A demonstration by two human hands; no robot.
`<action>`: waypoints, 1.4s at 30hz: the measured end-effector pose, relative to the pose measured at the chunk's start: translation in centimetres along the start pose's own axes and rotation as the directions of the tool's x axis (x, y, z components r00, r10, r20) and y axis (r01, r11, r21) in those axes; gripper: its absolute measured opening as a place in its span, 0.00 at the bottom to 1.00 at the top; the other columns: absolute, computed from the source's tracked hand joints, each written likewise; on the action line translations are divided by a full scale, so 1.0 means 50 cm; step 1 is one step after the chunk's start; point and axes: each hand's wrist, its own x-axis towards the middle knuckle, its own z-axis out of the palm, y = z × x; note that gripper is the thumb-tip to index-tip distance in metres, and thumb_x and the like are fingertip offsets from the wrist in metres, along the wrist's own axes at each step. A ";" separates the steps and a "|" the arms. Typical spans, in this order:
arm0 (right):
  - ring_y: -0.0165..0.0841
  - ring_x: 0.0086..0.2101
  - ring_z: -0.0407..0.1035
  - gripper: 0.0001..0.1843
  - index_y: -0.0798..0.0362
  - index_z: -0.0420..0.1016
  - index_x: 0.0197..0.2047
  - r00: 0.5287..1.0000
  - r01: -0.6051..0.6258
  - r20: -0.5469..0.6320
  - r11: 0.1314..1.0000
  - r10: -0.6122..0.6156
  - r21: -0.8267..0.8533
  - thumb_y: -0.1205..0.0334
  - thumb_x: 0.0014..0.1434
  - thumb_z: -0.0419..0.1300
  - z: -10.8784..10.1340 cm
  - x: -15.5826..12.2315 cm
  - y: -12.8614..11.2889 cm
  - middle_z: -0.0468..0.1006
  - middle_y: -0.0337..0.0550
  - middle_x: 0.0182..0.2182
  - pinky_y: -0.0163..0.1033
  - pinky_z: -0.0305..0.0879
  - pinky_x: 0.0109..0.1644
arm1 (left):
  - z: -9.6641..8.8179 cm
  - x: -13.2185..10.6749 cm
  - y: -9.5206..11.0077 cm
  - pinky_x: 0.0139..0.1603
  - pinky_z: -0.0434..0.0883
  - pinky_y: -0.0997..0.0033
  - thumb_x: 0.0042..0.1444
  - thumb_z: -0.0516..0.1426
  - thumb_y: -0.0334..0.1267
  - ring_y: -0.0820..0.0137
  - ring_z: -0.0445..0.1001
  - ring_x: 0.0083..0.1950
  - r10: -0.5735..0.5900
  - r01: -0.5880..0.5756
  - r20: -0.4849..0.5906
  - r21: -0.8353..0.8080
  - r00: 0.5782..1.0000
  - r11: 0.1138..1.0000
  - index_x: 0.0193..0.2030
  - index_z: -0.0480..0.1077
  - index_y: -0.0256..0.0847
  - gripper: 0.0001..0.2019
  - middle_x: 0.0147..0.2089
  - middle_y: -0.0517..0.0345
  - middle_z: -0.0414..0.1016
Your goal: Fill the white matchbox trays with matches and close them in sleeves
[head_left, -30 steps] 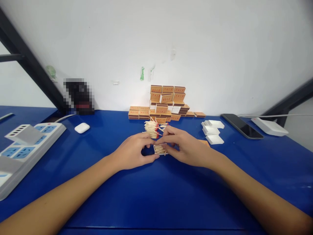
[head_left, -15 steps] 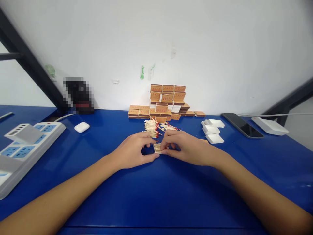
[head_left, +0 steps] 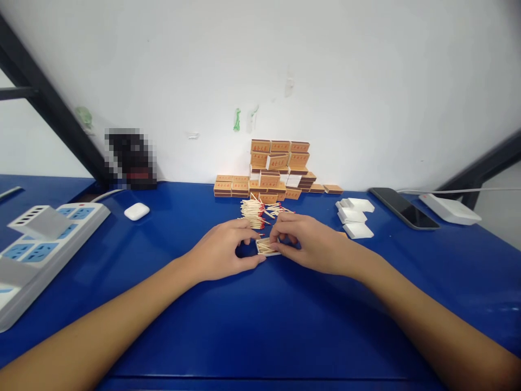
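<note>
A small white matchbox tray filled with matches lies on the blue table between my hands. My left hand curls around its left end, thumb and fingers pinching it. My right hand is closed over its right end, fingertips pressing on the matches inside. Just behind lies a loose pile of red-tipped matches. A stack of orange matchboxes stands against the wall.
Several empty white trays lie to the right, then a black phone and a white adapter. On the left are a white earbud case and a large power strip.
My right hand has drawn in slightly and its fingers have pressed down on the tray's matches. The left hand has held still.
</note>
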 end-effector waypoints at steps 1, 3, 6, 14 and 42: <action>0.32 0.35 0.67 0.04 0.51 0.78 0.39 1.000 -0.009 0.008 1.000 0.009 -0.012 0.67 0.67 0.61 -0.001 0.000 0.002 0.74 0.41 0.37 0.40 0.63 0.41 | 0.000 0.000 0.000 0.36 0.70 0.68 0.61 0.65 0.46 0.67 0.73 0.39 -0.006 0.006 0.004 0.001 1.000 1.000 0.48 0.79 0.42 0.13 0.38 0.58 0.73; 0.32 0.34 0.67 0.04 0.51 0.77 0.39 0.999 -0.025 0.028 0.999 0.026 -0.025 0.67 0.67 0.61 -0.003 0.000 0.005 0.74 0.40 0.35 0.40 0.63 0.40 | -0.001 0.000 0.000 0.36 0.70 0.68 0.60 0.65 0.46 0.67 0.73 0.39 -0.013 0.013 0.011 0.002 1.000 1.000 0.49 0.79 0.42 0.14 0.38 0.58 0.73; 0.32 0.34 0.66 0.05 0.51 0.77 0.38 0.999 -0.026 0.039 0.999 0.027 -0.029 0.65 0.67 0.61 -0.003 -0.001 0.006 0.74 0.40 0.34 0.40 0.62 0.39 | -0.001 -0.001 -0.001 0.36 0.70 0.68 0.60 0.65 0.46 0.67 0.73 0.38 -0.010 0.010 0.011 -0.001 1.000 1.000 0.48 0.79 0.43 0.13 0.38 0.58 0.73; 0.33 0.38 0.70 0.06 0.50 0.79 0.44 1.000 0.027 -0.012 0.998 -0.027 0.050 0.65 0.70 0.59 0.010 0.002 -0.013 0.76 0.43 0.41 0.40 0.65 0.42 | 0.001 0.000 -0.001 0.36 0.69 0.68 0.62 0.64 0.45 0.68 0.72 0.38 0.035 -0.035 -0.001 -0.005 0.999 0.999 0.48 0.78 0.44 0.11 0.38 0.59 0.72; 0.32 0.36 0.70 0.07 0.51 0.81 0.45 1.000 -0.002 -0.003 0.999 0.002 0.052 0.61 0.71 0.60 0.027 0.008 -0.013 0.75 0.44 0.41 0.38 0.64 0.39 | -0.001 0.000 0.001 0.37 0.68 0.68 0.63 0.63 0.46 0.67 0.72 0.39 0.036 -0.036 0.007 0.021 0.999 0.999 0.43 0.77 0.41 0.10 0.37 0.58 0.72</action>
